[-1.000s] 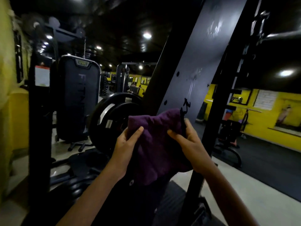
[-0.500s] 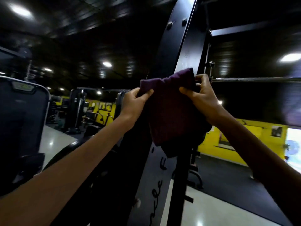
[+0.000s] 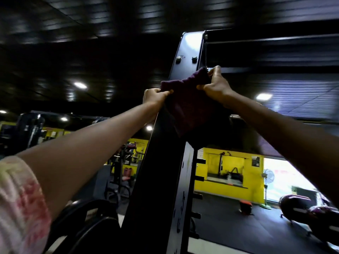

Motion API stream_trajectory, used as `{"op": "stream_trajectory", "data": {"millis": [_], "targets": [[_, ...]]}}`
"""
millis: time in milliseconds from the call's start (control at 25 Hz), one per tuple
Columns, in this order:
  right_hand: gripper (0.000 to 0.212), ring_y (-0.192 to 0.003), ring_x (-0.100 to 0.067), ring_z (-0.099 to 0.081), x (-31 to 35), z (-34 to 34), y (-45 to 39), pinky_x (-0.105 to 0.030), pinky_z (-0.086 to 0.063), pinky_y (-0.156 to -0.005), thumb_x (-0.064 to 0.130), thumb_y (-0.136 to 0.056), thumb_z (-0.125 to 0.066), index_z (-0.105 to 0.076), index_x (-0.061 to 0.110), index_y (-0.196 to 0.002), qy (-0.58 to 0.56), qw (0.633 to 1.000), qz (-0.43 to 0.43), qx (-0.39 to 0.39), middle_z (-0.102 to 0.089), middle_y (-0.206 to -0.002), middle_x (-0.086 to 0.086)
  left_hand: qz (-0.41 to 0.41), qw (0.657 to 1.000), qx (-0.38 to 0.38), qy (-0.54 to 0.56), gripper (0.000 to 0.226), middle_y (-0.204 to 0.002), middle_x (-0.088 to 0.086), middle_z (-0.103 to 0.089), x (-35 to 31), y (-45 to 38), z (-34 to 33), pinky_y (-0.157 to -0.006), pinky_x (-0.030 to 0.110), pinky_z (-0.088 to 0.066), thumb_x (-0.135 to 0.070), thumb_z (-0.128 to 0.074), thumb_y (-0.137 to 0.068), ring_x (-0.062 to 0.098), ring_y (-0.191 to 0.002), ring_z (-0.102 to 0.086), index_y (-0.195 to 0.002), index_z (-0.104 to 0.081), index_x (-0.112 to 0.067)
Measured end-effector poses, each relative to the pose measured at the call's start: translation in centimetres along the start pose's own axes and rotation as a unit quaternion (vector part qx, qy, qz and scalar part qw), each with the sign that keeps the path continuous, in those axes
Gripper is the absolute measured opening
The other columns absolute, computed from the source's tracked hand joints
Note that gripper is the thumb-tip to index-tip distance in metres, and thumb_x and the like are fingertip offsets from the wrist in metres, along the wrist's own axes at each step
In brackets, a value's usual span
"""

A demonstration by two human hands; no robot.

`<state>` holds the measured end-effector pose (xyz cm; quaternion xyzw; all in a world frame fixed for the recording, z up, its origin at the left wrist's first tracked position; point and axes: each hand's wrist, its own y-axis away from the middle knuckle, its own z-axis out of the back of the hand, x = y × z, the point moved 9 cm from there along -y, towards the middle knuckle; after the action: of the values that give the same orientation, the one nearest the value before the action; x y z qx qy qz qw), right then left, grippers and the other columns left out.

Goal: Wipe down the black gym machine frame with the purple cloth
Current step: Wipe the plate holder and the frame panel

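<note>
Both arms reach up to the black gym machine frame (image 3: 161, 162), a tall upright post that leans slightly rightward as it rises toward the dark slatted ceiling (image 3: 91, 24). The purple cloth (image 3: 185, 105) is spread across the post's front face high up, just below two round bolts (image 3: 186, 59) near its glossy top end. The left hand (image 3: 154, 97) pinches the cloth's left top corner, its grip curled tight on the fabric at the post's left edge. The right hand (image 3: 215, 85) holds the right top corner higher, fingers and thumb closed on the cloth beside the post's right edge, where a dark crossbeam (image 3: 271, 44) runs off to the right. The rest of the cloth hangs down over the post in shadow.

The post's paint is smooth and reflective, catching ceiling light at the top; lower down its narrow face shows small holes and pegs (image 3: 199, 178) sticking out to the right. A floral sleeve (image 3: 20, 204) covers the left upper arm.

The room behind is a gym with yellow walls (image 3: 229, 187), dark rubber flooring (image 3: 238, 228), recessed ceiling lamps (image 3: 80, 85), other machines (image 3: 31, 129) at the left, a standing fan (image 3: 268, 177) by a bright opening at the right, and black weight plates (image 3: 95, 226) low at the left of the post.
</note>
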<state>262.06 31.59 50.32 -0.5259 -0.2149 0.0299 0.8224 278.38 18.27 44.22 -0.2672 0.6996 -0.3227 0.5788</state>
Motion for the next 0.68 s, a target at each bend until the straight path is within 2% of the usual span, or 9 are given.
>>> {"op": "stream_trajectory", "data": {"millis": [160,240,320,440,480,560,600,640,680], "targets": [[0.079,-0.12,-0.03,-0.05,-0.1,0.2,-2.5,-0.034,-0.043,-0.096,0.021,-0.088,-0.063,-0.012,0.012,-0.148,0.046,0.998,-0.032,-0.037,-0.049,-0.132,-0.014,-0.021,1.0,-0.016,-0.005,0.036,-0.099,0.011,-0.072,-0.5,-3.3,-0.6,-0.086,0.04,-0.056,-0.037,-0.079,-0.075,0.026,-0.095,-0.068,-0.098,-0.073,-0.01],[0.075,-0.119,-0.031,-0.05,0.5,0.2,-3.6,-0.033,-0.042,-0.093,0.016,-0.088,-0.06,-0.014,0.015,-0.147,0.063,0.995,-0.02,-0.07,-0.045,-0.128,-0.01,-0.046,0.998,-0.023,-0.02,0.053,-0.107,0.011,-0.069,-0.9,-5.4,-0.8,-0.088,0.037,-0.055,-0.049,-0.08,-0.065,0.025,-0.099,-0.067,-0.102,-0.073,-0.011],[0.061,-0.111,-0.031,-0.052,1.6,0.0,-4.2,-0.031,-0.042,-0.081,0.006,-0.088,-0.049,-0.024,0.02,-0.142,0.091,0.988,0.0,-0.124,-0.038,-0.129,-0.012,-0.063,0.998,-0.011,-0.012,0.068,-0.117,0.012,-0.063,-0.6,-8.5,-1.5,-0.093,0.036,-0.052,-0.06,-0.075,-0.05,0.025,-0.104,-0.064,-0.1,-0.072,-0.015],[0.046,-0.101,-0.035,-0.056,2.2,-1.6,-4.3,-0.035,-0.042,-0.072,0.001,-0.088,-0.041,-0.038,0.021,-0.13,0.169,0.973,0.031,-0.157,-0.034,-0.13,-0.014,-0.054,0.998,0.022,-0.031,0.049,-0.128,0.013,-0.048,-1.2,-8.1,-2.7,-0.101,0.031,-0.046,-0.045,-0.076,-0.072,0.025,-0.111,-0.057,-0.106,-0.066,-0.011],[0.041,-0.105,-0.035,-0.054,2.3,-2.4,-4.1,-0.039,-0.045,-0.075,0.006,-0.09,-0.045,-0.042,0.022,-0.128,0.245,0.951,0.07,-0.176,-0.036,-0.132,-0.014,-0.051,0.997,0.021,-0.044,0.041,-0.127,0.012,-0.045,-0.9,-8.1,-3.1,-0.102,0.028,-0.043,-0.037,-0.073,-0.081,0.023,-0.111,-0.054,-0.11,-0.063,-0.01],[0.03,-0.108,-0.032,-0.053,4.1,-3.8,-3.6,-0.043,-0.048,-0.081,0.025,-0.086,-0.055,-0.053,0.026,-0.117,0.422,0.843,0.201,-0.267,-0.047,-0.127,-0.014,-0.046,0.997,0.003,-0.055,0.038,-0.127,0.012,-0.046,0.2,-8.8,-3.5,-0.1,0.027,-0.042,-0.031,-0.068,-0.086,0.022,-0.111,-0.053,-0.115,-0.06,-0.008],[0.029,-0.106,-0.03,-0.055,5.3,-4.9,-3.0,-0.043,-0.049,-0.082,0.033,-0.081,-0.059,-0.057,0.027,-0.11,0.486,0.793,0.257,-0.264,-0.053,-0.121,-0.012,-0.053,0.997,-0.004,-0.056,0.039,-0.128,0.014,-0.049,0.3,-9.2,-3.4,-0.099,0.029,-0.044,-0.03,-0.069,-0.086,0.024,-0.112,-0.054,-0.115,-0.06,-0.007],[0.032,-0.106,-0.029,-0.057,6.0,-6.2,-2.7,-0.045,-0.048,-0.086,0.041,-0.079,-0.063,-0.061,0.027,-0.107,0.522,0.766,0.293,-0.232,-0.058,-0.118,-0.011,-0.057,0.997,-0.005,-0.058,0.039,-0.127,0.016,-0.053,0.2,-9.4,-3.3,-0.096,0.03,-0.046,-0.029,-0.07,-0.085,0.026,-0.113,-0.056,-0.114,-0.061,-0.006],[0.038,-0.114,-0.028,-0.055,5.7,-7.2,-2.9,-0.049,-0.041,-0.096,0.049,-0.082,-0.061,-0.062,0.026,-0.112,0.513,0.792,0.29,-0.16,-0.059,-0.123,-0.009,-0.059,0.996,-0.004,-0.063,0.038,-0.125,0.017,-0.057,0.0,-9.6,-3.2,-0.094,0.031,-0.048,-0.027,-0.07,-0.084,0.027,-0.112,-0.058,-0.114,-0.062,-0.005]]}}
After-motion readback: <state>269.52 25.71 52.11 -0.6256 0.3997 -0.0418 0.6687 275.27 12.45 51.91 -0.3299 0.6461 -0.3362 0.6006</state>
